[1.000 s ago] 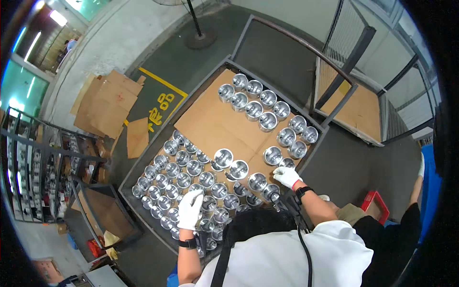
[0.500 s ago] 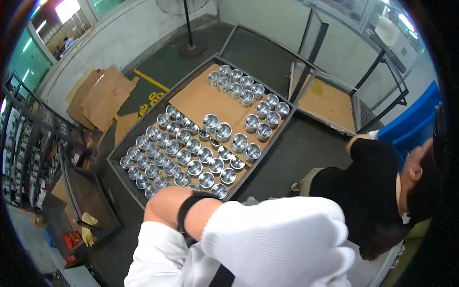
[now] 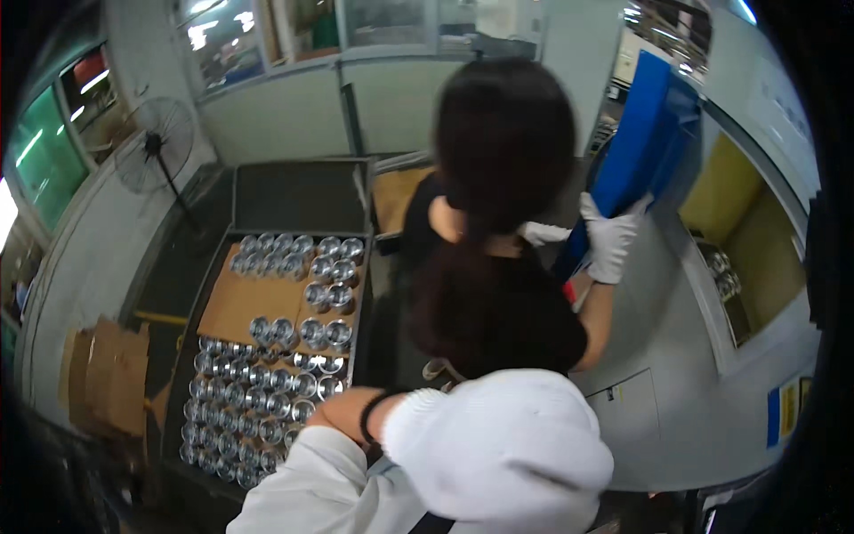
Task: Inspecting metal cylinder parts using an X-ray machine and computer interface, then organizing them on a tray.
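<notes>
My left hand (image 3: 507, 449), in a white knit glove, is raised close in front of me across the lower middle. A dark band circles its wrist, and a white sleeve covers the arm. The fingers look curled in; whatever they may hold is hidden. My right hand is out of view. Beyond my left forearm, rows of shiny silver cup-shaped metal parts (image 3: 233, 395) stand on a low framed cart, some on a brown cardboard sheet (image 3: 245, 305). My hand appears apart from them.
Just ahead, a person in black (image 3: 498, 303) stands with a white-gloved hand (image 3: 609, 240) at a blue panel (image 3: 633, 133). A grey machine cabinet (image 3: 645, 329) is on the right. At left are a standing fan (image 3: 155, 142) and folded cardboard (image 3: 108, 378).
My view has swung right, so the cart now lies at left and the co-worker near the middle. My gloved left hand stays raised in front of me.
</notes>
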Tool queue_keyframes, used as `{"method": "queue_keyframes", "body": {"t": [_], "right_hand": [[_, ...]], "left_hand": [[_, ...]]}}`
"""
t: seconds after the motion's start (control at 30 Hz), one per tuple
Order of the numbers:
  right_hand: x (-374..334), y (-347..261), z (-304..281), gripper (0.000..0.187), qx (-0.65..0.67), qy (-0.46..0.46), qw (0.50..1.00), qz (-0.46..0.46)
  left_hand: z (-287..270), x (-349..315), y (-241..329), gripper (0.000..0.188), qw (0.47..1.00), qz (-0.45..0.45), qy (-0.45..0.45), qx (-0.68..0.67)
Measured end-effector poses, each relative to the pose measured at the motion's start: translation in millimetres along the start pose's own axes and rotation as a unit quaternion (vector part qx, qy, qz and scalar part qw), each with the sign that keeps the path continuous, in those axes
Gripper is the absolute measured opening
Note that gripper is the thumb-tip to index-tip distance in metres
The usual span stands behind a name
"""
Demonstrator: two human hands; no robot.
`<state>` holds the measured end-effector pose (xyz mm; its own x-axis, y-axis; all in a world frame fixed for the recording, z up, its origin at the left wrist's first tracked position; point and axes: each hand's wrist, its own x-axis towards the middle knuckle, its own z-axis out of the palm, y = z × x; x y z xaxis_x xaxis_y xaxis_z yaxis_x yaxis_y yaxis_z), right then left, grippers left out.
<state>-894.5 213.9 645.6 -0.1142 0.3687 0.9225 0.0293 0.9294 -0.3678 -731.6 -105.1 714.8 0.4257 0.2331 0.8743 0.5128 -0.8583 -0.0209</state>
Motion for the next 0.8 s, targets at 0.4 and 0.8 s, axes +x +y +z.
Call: {"method": "queue_keyframes", "body": {"t": [0.4,0.8], "right_hand": [[-690,15,-528,0.047,-0.009,-0.674,0.480,0.561],[-790,-345,-528,0.030,0.168,0.215,0.579,0.768]], "left_hand": [[179,-109,-64,0.029,0.800,-0.414,-0.263,-0.345],[324,-75,-12,0.015,0.671,-0.264,-0.438,-0.537]]}}
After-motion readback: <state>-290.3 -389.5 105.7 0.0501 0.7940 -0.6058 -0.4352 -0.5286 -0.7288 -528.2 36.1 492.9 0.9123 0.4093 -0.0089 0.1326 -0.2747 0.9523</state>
